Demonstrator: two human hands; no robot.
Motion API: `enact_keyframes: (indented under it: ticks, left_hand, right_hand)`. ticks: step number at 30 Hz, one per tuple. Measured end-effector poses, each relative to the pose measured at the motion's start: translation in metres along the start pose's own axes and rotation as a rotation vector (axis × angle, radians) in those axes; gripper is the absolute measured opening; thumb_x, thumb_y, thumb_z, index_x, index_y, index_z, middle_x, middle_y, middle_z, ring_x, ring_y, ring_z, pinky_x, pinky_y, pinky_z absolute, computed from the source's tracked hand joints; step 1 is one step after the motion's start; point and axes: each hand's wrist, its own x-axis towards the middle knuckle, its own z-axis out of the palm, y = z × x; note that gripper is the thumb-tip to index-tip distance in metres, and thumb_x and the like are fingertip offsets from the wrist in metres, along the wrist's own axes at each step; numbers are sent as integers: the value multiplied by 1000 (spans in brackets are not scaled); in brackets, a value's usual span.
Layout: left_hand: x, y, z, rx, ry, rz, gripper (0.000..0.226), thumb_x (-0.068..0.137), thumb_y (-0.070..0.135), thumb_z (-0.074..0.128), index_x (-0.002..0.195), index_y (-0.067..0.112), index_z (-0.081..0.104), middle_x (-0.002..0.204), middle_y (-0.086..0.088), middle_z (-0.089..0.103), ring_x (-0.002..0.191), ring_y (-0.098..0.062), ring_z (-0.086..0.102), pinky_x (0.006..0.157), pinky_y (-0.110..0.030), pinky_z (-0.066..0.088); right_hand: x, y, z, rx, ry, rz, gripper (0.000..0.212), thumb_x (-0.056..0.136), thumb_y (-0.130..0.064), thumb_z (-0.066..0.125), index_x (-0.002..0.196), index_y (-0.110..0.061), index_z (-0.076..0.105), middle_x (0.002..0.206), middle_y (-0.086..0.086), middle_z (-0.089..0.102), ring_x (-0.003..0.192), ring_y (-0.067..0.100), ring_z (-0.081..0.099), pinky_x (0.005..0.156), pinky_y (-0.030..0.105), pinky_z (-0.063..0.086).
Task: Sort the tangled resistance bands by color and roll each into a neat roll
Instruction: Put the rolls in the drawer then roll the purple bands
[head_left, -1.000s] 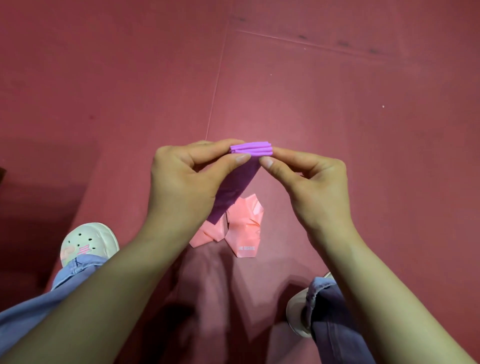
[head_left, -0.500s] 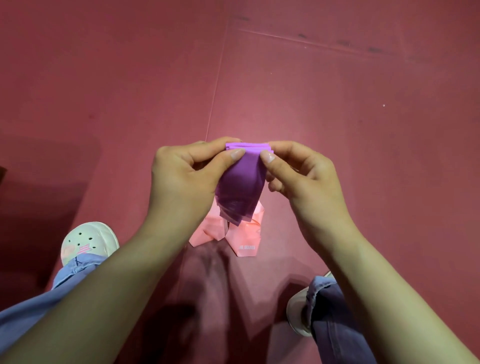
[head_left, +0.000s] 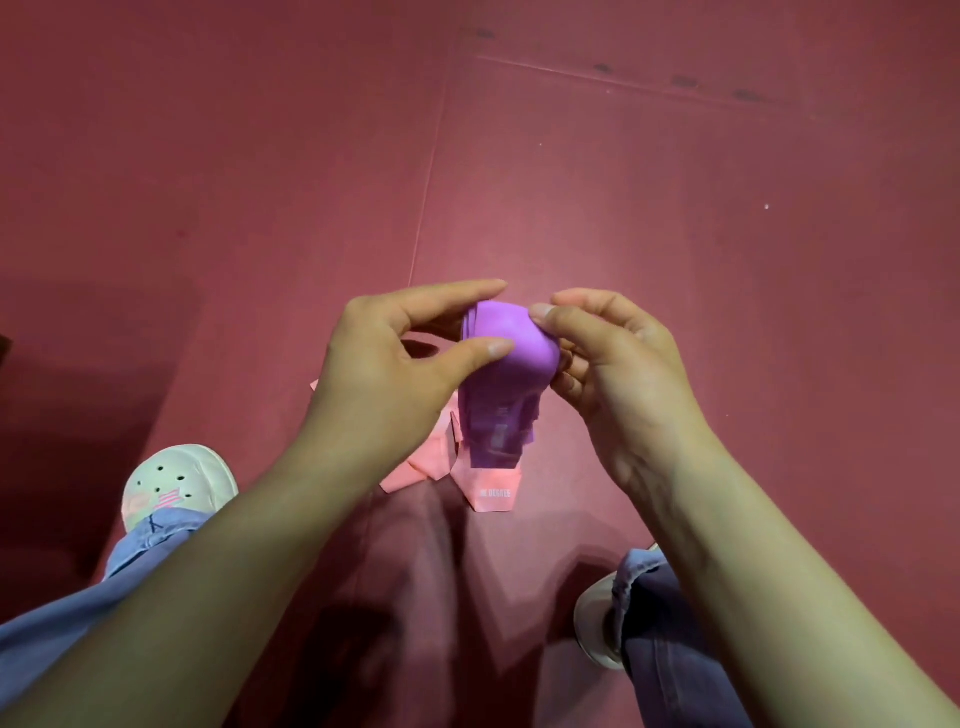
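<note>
We hold purple resistance band (head_left: 511, 353) in air, above pink resistance band (head_left: 491, 486) lying on floor (head_left: 675, 234); left hand (head_left: 395, 358) and right hand (head_left: 623, 364) both pinch it. We should roll tight, edges flush, thumbs pressing hanging tail under

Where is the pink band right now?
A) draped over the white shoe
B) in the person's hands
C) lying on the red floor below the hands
C: the pink band lies on the floor, while the left hand and right hand pinch the purple band.

Smooth, matt purple band (head_left: 511, 358) — rubbery — over matt floor mat (head_left: 675, 234).
</note>
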Motion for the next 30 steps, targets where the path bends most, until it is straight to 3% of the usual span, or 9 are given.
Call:
enact_keyframes:
  ticks: [3, 6, 12, 17, 20, 24, 26, 28, 30]
  left_hand:
    - [-1, -1, 0, 136, -22, 79, 52, 72, 12, 81, 117, 33, 66, 95, 10, 71, 86, -10, 64, 85, -32, 51]
    - [-2, -4, 0, 322, 18, 232, 59, 73, 15, 79, 128, 26, 60, 86, -3, 65, 81, -21, 55, 73, -21, 43]
    - [-3, -6, 2, 442, 70, 387, 40, 75, 15, 73, 114, 13, 70, 80, 4, 55, 75, -16, 47, 72, -5, 31]
    - [-4, -6, 4, 486, 8, 303, 17, 83, 10, 67, 100, 9, 72, 80, -5, 51, 79, -20, 43, 70, -19, 28]
    - [-2, -7, 2, 463, -2, 202, 11, 88, 11, 64, 98, 11, 69, 83, -4, 50, 84, -21, 43, 70, -19, 28]
    - [4, -7, -5, 420, -11, 100, 12, 89, 13, 62, 97, 19, 68, 84, 1, 51, 88, -21, 49, 77, -25, 34]
    - [6, -6, -10, 415, -59, 85, 13, 89, 13, 63, 98, 20, 69, 86, 0, 55, 90, -22, 52, 81, -33, 40]
    - [6, -6, -14, 393, -133, 87, 14, 88, 11, 64, 99, 17, 70, 89, -6, 59, 90, -24, 55, 86, -42, 44]
    - [6, -4, -16, 343, -179, 80, 15, 87, 9, 64, 98, 17, 72, 90, -7, 60, 88, -23, 58, 85, -43, 45]
  right_hand:
    - [0, -1, -1, -10, 0, 30, 15, 79, -4, 68, 80, -16, 60, 62, -3, 64, 47, 8, 51, 47, 20, 44]
    - [0, -2, 0, 25, -7, 42, 14, 80, -1, 66, 82, -13, 59, 59, -5, 63, 40, 4, 48, 43, 17, 41]
    - [0, -2, -1, 59, 1, 81, 17, 78, -4, 68, 78, -16, 56, 55, -7, 58, 38, 3, 44, 40, 14, 35]
    - [0, -1, -4, -162, -58, -6, 9, 76, -20, 75, 82, -19, 68, 64, -10, 60, 47, -1, 47, 45, 11, 34]
    - [-5, -1, -3, -193, -149, -123, 21, 76, -15, 77, 96, -14, 71, 71, -9, 62, 55, -4, 53, 50, 6, 38]
    - [-6, 2, -4, -573, -194, -314, 45, 74, -13, 79, 114, -30, 65, 116, -7, 62, 99, 4, 59, 69, 7, 44]
    - [-6, 2, -6, -539, -229, -337, 46, 77, -5, 76, 114, -30, 63, 113, -4, 67, 100, 5, 62, 74, 14, 48]
    - [-7, 1, -5, -510, -209, -321, 36, 78, -2, 74, 103, -27, 66, 99, -1, 72, 92, 8, 67, 77, 24, 53]
    - [-5, 2, -6, -520, -155, -293, 25, 77, -4, 76, 90, -25, 69, 88, 0, 73, 83, 13, 68, 79, 33, 56]
